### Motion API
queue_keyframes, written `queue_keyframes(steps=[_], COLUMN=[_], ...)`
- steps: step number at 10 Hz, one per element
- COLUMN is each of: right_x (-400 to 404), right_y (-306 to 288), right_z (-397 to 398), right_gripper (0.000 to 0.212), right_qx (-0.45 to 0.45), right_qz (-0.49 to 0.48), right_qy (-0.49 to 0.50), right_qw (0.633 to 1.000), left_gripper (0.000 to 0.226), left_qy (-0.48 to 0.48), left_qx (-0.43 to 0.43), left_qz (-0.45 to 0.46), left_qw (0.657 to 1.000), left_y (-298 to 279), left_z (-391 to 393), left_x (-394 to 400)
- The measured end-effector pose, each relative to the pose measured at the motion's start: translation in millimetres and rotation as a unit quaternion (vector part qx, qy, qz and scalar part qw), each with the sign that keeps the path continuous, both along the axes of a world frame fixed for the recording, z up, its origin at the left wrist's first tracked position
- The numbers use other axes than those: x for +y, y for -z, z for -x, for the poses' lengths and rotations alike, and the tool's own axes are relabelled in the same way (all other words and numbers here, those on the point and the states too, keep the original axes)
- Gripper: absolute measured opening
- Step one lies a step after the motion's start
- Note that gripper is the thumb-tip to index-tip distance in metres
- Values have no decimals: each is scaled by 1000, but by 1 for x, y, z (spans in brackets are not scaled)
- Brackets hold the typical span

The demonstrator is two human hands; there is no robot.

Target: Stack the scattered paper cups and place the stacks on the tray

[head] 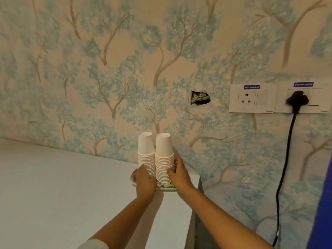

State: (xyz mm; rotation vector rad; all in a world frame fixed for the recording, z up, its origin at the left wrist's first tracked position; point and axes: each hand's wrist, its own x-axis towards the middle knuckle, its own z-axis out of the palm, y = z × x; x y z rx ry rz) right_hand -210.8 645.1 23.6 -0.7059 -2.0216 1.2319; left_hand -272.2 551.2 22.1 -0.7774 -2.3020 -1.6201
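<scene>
Paper cups stand upside down in two tall white stacks, side by side and touching, on a tray at the far right corner of a pale table. Left stack (146, 154); right stack (164, 157). Top cup of each shows whole; below that only a run of rims.

Tray (168, 189) mostly hidden behind the hands and the stacks. Only a slice of its near rim shows, plus a bit of green and dark pattern inside. Shape hard to judge.

Left hand (145, 183) wraps the lower left stack from the left, fingers curled round it; fingertips out of sight behind the cups. A pale blurred patch at its left edge, cannot tell what. Right hand (179, 174) clamps the lower right stack, thumb on the near face, fingers bent round the right side. Bases of both stacks are covered, so contact with the tray is not seen directly.

Table (53, 194) cut off at the left and near edges.

Behind, tree-patterned wallpaper with a ragged hole (200, 97); contents unclear. To the right, a socket plate (251, 98) with unreadable blue labels, then a black plug (297, 100) with its cord hanging down. Blue cloth (321, 212) at the right edge, cut off.
</scene>
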Motion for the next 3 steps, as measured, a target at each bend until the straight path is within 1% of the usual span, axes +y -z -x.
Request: queue_keyframes(steps=[1, 2, 3], right_x=[3, 7, 9], right_y=[0, 4, 7], right_z=[-4, -5, -7], right_gripper=[63, 67, 68], right_qx=[18, 19, 0], right_qz=[20, 17, 7], right_qy=[-7, -15, 1], right_qw=[1000, 1000, 1000], left_gripper=[16, 17, 22], left_qy=[5, 32, 33], left_qx=[-13, -15, -47], left_qz=[-2, -14, -2], left_qw=[1000, 999, 998], left_y=[7, 12, 9], left_z=[3, 6, 2], left_x=[3, 1, -2])
